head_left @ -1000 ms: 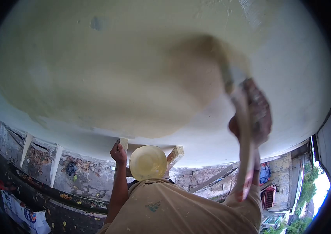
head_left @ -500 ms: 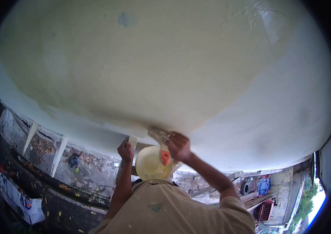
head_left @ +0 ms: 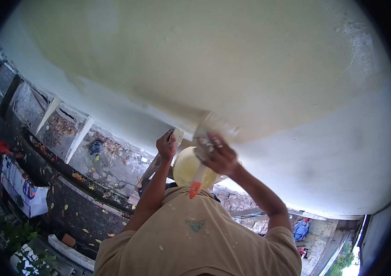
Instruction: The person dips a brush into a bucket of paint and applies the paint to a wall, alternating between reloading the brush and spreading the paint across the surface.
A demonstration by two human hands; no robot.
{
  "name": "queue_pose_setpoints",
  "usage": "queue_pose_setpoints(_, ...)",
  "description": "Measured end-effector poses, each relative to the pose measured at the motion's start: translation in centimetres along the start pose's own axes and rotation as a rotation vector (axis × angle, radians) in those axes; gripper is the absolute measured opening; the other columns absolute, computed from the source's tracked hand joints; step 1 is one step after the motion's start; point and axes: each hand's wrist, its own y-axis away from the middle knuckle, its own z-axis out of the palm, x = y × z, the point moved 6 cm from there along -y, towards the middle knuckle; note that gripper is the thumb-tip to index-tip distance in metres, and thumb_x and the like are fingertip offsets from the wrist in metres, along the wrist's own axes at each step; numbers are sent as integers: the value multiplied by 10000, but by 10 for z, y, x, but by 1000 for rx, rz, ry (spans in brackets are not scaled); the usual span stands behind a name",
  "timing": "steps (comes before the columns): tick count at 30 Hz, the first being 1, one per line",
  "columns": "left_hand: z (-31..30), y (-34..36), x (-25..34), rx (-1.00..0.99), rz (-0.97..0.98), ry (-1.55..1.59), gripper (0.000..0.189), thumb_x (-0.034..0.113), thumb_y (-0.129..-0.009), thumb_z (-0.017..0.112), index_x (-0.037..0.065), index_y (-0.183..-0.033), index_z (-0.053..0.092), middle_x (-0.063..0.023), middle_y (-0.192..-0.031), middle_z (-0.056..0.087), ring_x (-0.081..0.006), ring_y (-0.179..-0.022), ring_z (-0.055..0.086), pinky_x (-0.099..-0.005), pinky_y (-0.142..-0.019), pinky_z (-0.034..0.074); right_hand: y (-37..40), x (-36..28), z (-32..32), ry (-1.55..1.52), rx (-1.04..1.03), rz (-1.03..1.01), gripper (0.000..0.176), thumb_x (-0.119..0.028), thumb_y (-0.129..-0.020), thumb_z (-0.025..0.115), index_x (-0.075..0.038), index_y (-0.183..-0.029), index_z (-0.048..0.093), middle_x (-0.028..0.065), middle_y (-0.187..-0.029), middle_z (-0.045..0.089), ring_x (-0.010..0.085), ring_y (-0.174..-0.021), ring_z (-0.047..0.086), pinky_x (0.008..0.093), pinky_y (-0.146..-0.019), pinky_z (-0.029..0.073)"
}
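Note:
A wide paint brush with an orange handle end is gripped in my right hand; its bristles, blurred by motion, are against the large painted surface. That surface is yellowish-green over much of its area and whiter along its lower and right parts. My left hand is closed around a small pale flat piece near the surface's lower edge. Between my forearms is a round yellowish tub, partly covered by the brush and right hand.
White slanted supports stand beside a rubble-strewn strip at the left. Lower left are a white printed sack, a red item and leafy plants. A blue cloth hangs at lower right.
The view has shifted, showing more ground at the left. My right hand and brush have moved up along the surface, away from the tub. My left hand still holds the pale piece.

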Motion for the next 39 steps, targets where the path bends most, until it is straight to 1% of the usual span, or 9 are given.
queue_pose_setpoints(8, -2, 1, 4, 31, 18, -2, 379, 340, -857, 499, -9, -910, 636, -181, -748, 636, -352, -710, 630, -377, -663, 495, 16, -3, 64, -214, -288, 15, 232, -158, -702, 604, -139, -932, 606, 76, -1155, 577, 270, -1100, 546, 350, -867, 492)
queue_pose_setpoints(19, 2, 2, -9, 46, 19, 7, 387, 337, -849, 500, -19, -908, 640, -192, -772, 641, -358, -724, 632, -382, -672, 498, -107, 46, -152, 309, 105, -245, 171, -222, -787, 649, -156, -910, 549, 93, -926, 644, 368, -895, 630, 433, -752, 566)
queue_pose_setpoints(23, 5, 4, -17, 37, 1, -7, 398, 342, -855, 494, -25, -903, 638, -190, -767, 642, -358, -719, 632, -381, -668, 497, -68, 15, -57, 285, -141, -294, 219, -307, -860, 519, -147, -1010, 516, 153, -1192, 528, 352, -1139, 499, 493, -1016, 340)
queue_pose_setpoints(24, 5, 4, -13, 41, -21, 23, 390, 334, -855, 495, -26, -900, 638, -188, -766, 643, -356, -718, 632, -380, -668, 497, -58, 6, -32, 149, -114, -224, 240, -285, -750, 612, -181, -961, 564, 98, -1163, 561, 322, -1054, 562, 411, -927, 450)
queue_pose_setpoints(29, 1, 2, -8, 32, -138, 53, 260, 279, -833, 562, 35, -855, 649, -122, -707, 647, -226, -665, 648, -335, -620, 495, -17, -29, 60, -158, -252, -185, 294, -217, -786, 517, -162, -1074, 539, 127, -1205, 532, 334, -1108, 526, 407, -938, 434)
queue_pose_setpoints(34, -5, 2, 17, 76, -75, 343, 194, 190, -785, 640, 36, -902, 643, -83, -704, 647, -130, -651, 620, -290, -598, 489, -87, 20, 15, -102, -285, -74, 299, -195, -750, 566, -142, -1044, 560, 94, -1257, 499, 300, -1068, 547, 396, -919, 440)
queue_pose_setpoints(35, -11, -3, 41, -18, 17, 170, 213, 203, -825, 599, 9, -906, 632, -113, -706, 636, -152, -664, 626, -297, -610, 491, -102, 30, -4, -127, -265, -42, 260, -167, -735, 590, -137, -993, 570, 66, -1206, 543, 279, -1086, 542, 380, -877, 473)
queue_pose_setpoints(37, 12, 8, -21, -314, -388, 14, 483, 373, -920, 359, -14, -1174, 495, -210, -1175, 532, -305, -1123, 494, -390, -933, 376, -131, 29, -52, 38, -111, -142, 220, -199, -734, 582, -144, -946, 561, 70, -1133, 585, 299, -1048, 570, 369, -866, 491)
queue_pose_setpoints(39, -8, -2, 34, -11, 4, 34, 331, 280, -873, 466, -4, -996, 583, -194, -868, 586, -282, -804, 585, -369, -718, 449, -142, 25, -82, 146, 43, -205, 211, -222, -734, 584, -154, -932, 553, 88, -1121, 587, 312, -1049, 570, 386, -895, 474)
